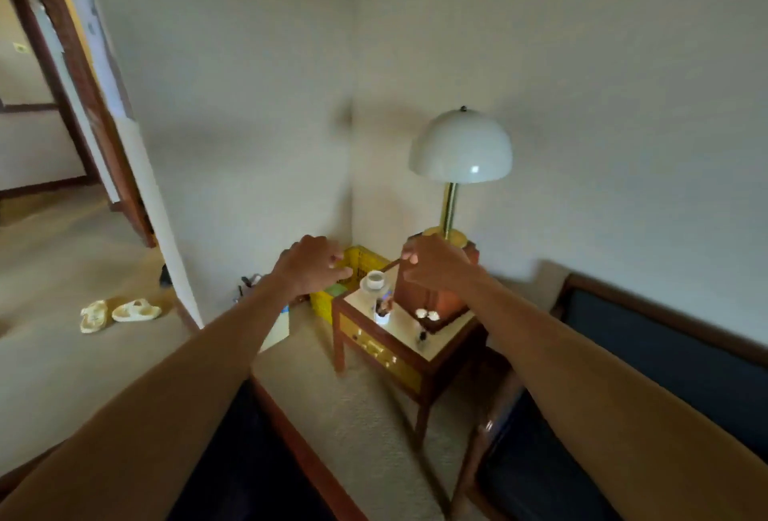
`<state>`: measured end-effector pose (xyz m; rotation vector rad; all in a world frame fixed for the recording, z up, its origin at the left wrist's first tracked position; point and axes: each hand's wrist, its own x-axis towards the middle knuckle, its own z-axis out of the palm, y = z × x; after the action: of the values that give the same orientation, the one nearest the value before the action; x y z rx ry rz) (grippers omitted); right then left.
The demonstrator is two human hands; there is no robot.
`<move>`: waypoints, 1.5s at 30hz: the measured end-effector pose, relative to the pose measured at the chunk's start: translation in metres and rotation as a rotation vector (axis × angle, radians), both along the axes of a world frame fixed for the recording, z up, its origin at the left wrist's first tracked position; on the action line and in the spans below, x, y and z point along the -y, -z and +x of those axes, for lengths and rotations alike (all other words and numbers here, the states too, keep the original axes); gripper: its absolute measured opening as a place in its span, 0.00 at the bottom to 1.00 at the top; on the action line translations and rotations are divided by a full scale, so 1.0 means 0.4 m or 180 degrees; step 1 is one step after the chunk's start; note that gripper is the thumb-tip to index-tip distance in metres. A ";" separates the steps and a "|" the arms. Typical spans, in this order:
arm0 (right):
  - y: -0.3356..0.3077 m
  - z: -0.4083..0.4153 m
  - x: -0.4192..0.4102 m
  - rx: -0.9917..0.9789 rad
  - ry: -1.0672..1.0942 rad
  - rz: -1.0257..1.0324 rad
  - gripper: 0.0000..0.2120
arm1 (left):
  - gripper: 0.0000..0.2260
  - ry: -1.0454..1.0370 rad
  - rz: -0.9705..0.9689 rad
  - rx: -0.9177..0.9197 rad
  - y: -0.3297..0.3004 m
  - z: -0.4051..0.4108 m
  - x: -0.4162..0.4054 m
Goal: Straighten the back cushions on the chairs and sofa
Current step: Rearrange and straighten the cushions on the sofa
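Both hands, the left hand (313,267) and right hand (432,265), reached out loosely curled and holding nothing above the corner table (409,348), probably between seats, while the dark back cushion (665,348) lay low at the right, untouched.

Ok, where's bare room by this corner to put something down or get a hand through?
Free: the carpet strip between the side table and the near seat's wooden edge, and open floor left of the sandals. Crowded: the tabletop, which holds a cup, a small bottle, a wooden box and the lamp; a yellow crate fills the corner behind.
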<state>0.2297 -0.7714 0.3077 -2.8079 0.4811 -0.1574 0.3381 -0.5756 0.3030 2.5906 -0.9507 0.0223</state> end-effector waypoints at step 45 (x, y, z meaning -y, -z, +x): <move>0.827 -2.053 1.169 -0.0816 0.3875 0.1827 0.15 | 0.17 0.3452 0.1335 -0.1045 0.799 -1.734 1.602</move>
<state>-0.5914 -1.2391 -0.0230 -1.6534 1.8623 0.0959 -0.3554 -1.2164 -0.0164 1.9251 -2.2205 -0.9219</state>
